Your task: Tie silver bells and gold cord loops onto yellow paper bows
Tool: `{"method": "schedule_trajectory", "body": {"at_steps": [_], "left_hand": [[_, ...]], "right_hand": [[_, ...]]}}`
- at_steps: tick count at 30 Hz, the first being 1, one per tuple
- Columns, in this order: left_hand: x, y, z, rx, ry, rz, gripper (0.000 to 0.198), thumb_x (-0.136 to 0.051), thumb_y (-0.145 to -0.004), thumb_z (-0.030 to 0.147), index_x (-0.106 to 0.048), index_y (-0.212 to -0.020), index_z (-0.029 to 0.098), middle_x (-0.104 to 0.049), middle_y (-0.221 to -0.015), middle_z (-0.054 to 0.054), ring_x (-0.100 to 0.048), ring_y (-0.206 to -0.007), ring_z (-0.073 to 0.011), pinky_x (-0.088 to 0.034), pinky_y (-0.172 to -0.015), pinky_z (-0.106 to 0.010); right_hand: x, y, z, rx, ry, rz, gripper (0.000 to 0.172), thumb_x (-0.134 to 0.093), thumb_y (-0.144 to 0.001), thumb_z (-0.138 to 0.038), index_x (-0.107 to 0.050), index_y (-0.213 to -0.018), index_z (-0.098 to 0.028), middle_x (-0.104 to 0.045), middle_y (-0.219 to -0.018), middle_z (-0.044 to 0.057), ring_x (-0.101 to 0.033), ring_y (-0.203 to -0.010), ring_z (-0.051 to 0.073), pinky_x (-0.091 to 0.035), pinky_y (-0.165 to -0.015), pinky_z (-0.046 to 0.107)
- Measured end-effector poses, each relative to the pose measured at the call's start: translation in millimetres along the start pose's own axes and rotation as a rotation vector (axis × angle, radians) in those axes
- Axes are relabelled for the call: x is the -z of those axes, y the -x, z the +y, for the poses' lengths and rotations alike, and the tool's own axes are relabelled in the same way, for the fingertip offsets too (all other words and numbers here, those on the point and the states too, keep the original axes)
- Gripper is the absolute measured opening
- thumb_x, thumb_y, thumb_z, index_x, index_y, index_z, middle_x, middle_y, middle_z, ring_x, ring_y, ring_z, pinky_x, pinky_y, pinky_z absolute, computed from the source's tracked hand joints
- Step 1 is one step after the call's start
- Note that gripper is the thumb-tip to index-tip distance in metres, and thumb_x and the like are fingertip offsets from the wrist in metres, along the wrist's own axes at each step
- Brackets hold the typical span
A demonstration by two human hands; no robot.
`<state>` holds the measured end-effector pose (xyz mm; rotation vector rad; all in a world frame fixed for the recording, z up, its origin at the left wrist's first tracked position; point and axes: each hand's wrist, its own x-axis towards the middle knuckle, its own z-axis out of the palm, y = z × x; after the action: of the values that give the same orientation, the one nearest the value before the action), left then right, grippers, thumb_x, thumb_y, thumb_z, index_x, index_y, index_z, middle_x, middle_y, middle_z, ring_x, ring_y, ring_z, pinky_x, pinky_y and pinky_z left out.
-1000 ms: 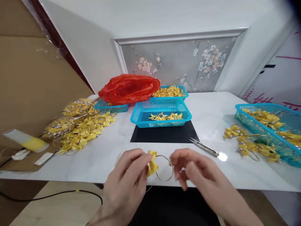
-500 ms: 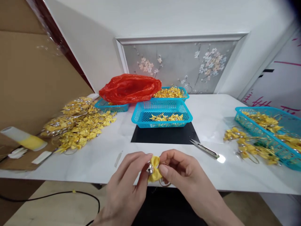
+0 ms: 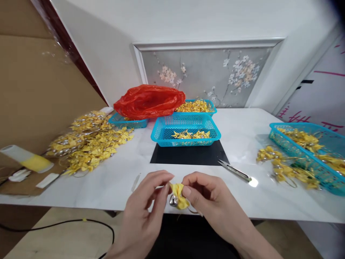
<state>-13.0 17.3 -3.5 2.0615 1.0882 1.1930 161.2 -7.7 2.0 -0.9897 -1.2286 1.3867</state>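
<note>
Both my hands meet at the near edge of the white table (image 3: 242, 129), pinching one small yellow ribbon bow (image 3: 179, 193) with a silver bell hanging at its lower left. My left hand (image 3: 147, 205) grips the bow's left side with thumb and fingertips. My right hand (image 3: 208, 198) pinches its right side; a thin gold cord loop shows just under that hand. A pair of thread snips (image 3: 234, 169) lies on the table a little beyond my right hand.
A blue basket (image 3: 185, 126) with a few bows sits on a black mat (image 3: 188, 157). Behind it are a red plastic bag (image 3: 149, 100) and another basket of bows (image 3: 194, 105). A bow pile (image 3: 88, 142) lies left, a third basket (image 3: 307, 144) right.
My right hand came in from the right and took hold of the bow. The bow has turned so the bell now hangs lower, and the cord loop is mostly hidden under my right hand.
</note>
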Motion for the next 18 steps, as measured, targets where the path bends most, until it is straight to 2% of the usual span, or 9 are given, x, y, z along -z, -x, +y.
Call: {"method": "schedule_trajectory", "body": {"at_steps": [2, 4, 8, 13, 15, 18], "left_hand": [[5.7, -2, 2, 0.225, 0.219, -0.103, 0.016, -0.051, -0.096, 0.027, -0.063, -0.106, 0.029, -0.068, -0.096, 0.000, -0.066, -0.082, -0.0144, -0.056, -0.070, -0.021], [8.7, -5, 6, 0.326, 0.338, -0.180, 0.016, -0.056, -0.093, 0.038, -0.067, -0.094, 0.025, -0.066, -0.082, 0.001, -0.062, -0.072, -0.0145, -0.053, -0.064, -0.022], [2.4, -9, 14, 0.411, 0.438, -0.150, 0.026, -0.066, -0.087, 0.038, -0.065, -0.069, 0.019, -0.056, -0.065, 0.003, -0.049, -0.063, -0.0109, -0.043, -0.058, -0.018], [-11.8, -9, 20, 0.675, 0.920, -0.130, 0.031, -0.067, -0.087, 0.034, -0.055, -0.063, 0.019, -0.053, -0.064, 0.004, -0.047, -0.062, -0.0108, -0.043, -0.058, -0.019], [-13.6, -8, 20, 0.686, 0.912, -0.095, 0.032, -0.068, -0.087, 0.034, -0.054, -0.062, 0.018, -0.053, -0.064, 0.004, -0.047, -0.063, -0.0110, -0.043, -0.058, -0.019], [-11.8, -7, 18, 0.614, 0.737, -0.061, 0.032, -0.066, -0.088, 0.036, -0.057, -0.062, 0.018, -0.053, -0.064, 0.004, -0.046, -0.065, -0.0114, -0.044, -0.061, -0.019]], "right_hand": [[1, 0, -1, -0.003, 0.026, -0.008, 0.020, -0.058, -0.091, -0.033, -0.060, -0.079, -0.016, -0.053, -0.068, -0.002, -0.041, -0.059, 0.008, -0.033, -0.053, 0.021], [1, 1, -1, 0.017, 0.078, -0.008, 0.020, -0.057, -0.091, -0.033, -0.061, -0.080, -0.017, -0.056, -0.071, -0.001, -0.043, -0.062, 0.010, -0.034, -0.055, 0.022], [-1, 1, 3, 0.083, 0.108, 0.035, 0.021, -0.059, -0.089, -0.035, -0.061, -0.079, -0.017, -0.053, -0.070, -0.002, -0.042, -0.063, 0.010, -0.033, -0.056, 0.023], [0, -2, 12, 0.039, -0.127, 0.071, 0.023, -0.061, -0.090, -0.040, -0.059, -0.083, -0.018, -0.049, -0.066, -0.005, -0.037, -0.058, 0.009, -0.031, -0.052, 0.021], [0, -2, 13, 0.033, -0.115, 0.077, 0.024, -0.058, -0.093, -0.042, -0.059, -0.087, -0.019, -0.051, -0.070, -0.004, -0.042, -0.062, 0.009, -0.035, -0.057, 0.021], [-1, 0, 10, 0.030, -0.024, 0.072, 0.025, -0.055, -0.095, -0.043, -0.061, -0.097, -0.019, -0.057, -0.080, -0.001, -0.049, -0.071, 0.011, -0.040, -0.065, 0.023]]}}
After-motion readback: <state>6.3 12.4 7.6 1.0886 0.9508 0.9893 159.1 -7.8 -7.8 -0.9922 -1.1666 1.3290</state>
